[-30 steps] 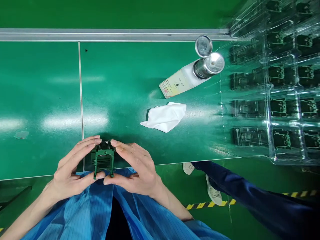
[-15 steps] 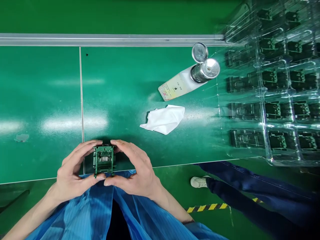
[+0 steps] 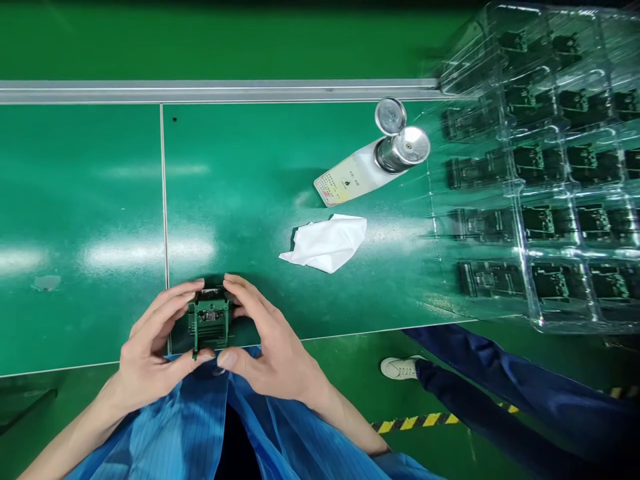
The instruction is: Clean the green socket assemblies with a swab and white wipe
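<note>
A small green circuit board module (image 3: 210,323) is held between both hands over the near edge of the green table (image 3: 250,200). My left hand (image 3: 150,347) grips its left side with fingertips on top and thumb below. My right hand (image 3: 270,340) grips its right side the same way. Both hands are closed around it, and my blue sleeves show beneath.
A crumpled white cloth (image 3: 327,243) lies mid-table. Behind it a white bottle with a metal cap (image 3: 375,167) lies on its side. Clear plastic trays (image 3: 540,180) holding several green boards fill the right. Another person's dark blue legs and white shoe (image 3: 397,367) stand nearby at lower right.
The board has tilted slightly in my hands and my fingers have shifted around it. The view has drifted, and the other person's legs have moved.
</note>
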A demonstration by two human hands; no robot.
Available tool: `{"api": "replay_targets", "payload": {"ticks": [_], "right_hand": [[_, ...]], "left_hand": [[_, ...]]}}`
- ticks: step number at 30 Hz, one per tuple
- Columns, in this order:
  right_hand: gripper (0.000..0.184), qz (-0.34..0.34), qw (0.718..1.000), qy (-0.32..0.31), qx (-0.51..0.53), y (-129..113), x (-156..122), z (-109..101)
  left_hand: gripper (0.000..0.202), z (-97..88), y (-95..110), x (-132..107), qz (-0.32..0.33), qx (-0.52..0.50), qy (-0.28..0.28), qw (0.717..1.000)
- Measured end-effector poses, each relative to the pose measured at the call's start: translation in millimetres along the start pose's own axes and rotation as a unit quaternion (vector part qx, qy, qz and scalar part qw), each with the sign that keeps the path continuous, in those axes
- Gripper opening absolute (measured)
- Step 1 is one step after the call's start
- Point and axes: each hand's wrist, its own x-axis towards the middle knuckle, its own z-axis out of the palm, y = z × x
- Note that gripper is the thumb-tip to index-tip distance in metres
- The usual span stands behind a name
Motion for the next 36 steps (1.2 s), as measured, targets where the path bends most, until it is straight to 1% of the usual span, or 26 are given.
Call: {"api": "replay_targets", "payload": {"ticks": [2, 4, 6, 9, 12, 15, 19, 20, 22, 25, 27, 30, 32, 36], "right_hand": [[0.059, 0.01, 0.999, 0.014, 0.035, -1.4, -0.2, 0.8], [0.054, 0.011, 0.998, 0.041, 0.045, -1.9, -0.8, 2.2], [0.057, 0.011, 0.997, 0.067, 0.028, -1.2, -2.2, 3.9], [0.066, 0.001, 0.996, 0.086, -0.013, 0.8, -4.8, 6.3], [0.077, -0.031, 0.994, 0.09, -0.056, 2.5, -6.3, 8.4], [0.083, -0.064, 0.991, 0.091, -0.076, 4.8, -6.0, 9.5], [0.082, -0.109, 0.988, 0.088, -0.063, 10.5, -4.6, 10.2], [0.081, -0.122, 0.986, 0.091, -0.062, 12.5, -4.3, 10.7], [0.078, -0.142, 0.982, 0.099, -0.071, 17.2, -4.2, 12.3], [0.079, -0.173, 0.972, 0.114, -0.112, 24.1, -4.7, 16.0], [0.081, -0.196, 0.961, 0.128, -0.144, 27.3, -5.2, 18.5], [0.073, -0.218, 0.949, 0.144, -0.178, 28.6, -5.4, 21.0], [0.064, -0.227, 0.944, 0.145, -0.19, 27.9, -4.9, 21.2], [0.051, -0.258, 0.932, 0.154, -0.204, 27.2, -2.4, 19.0]], "left_hand": [[0.068, -0.3, 0.4, -0.6, -0.002, 0.005, -0.013, 1.0], [0.067, -1.0, 0.9, -1.1, -0.024, -0.009, -0.036, 0.999], [0.062, -1.6, 1.1, -1.1, -0.053, -0.035, -0.049, 0.997], [0.054, -1.3, 1.1, 1.0, -0.064, -0.047, -0.031, 0.996], [0.052, 0.7, 0.8, 4.8, -0.048, -0.005, -0.002, 0.999], [0.055, 3.1, -1.1, 7.3, -0.006, 0.028, 0.014, 0.999], [0.059, 4.2, -4.8, 7.1, 0.056, 0.052, 0.028, 0.997], [0.061, 4.0, -5.0, 6.9, 0.064, 0.055, 0.027, 0.996], [0.065, 2.6, -3.8, 6.8, 0.069, 0.045, 0.009, 0.997], [0.067, -0.9, 1.8, 8.2, 0.033, -0.023, -0.03, 0.999], [0.058, -3.3, 6.1, 10.4, -0.01, -0.063, -0.038, 0.997], [0.044, -4.8, 10.0, 14.8, -0.058, -0.042, -0.047, 0.996], [0.04, -3.9, 10.8, 17.6, -0.064, -0.017, -0.055, 0.996], [0.038, -0.3, 11.6, 21.1, -0.04, -0.007, -0.055, 0.998]]}}
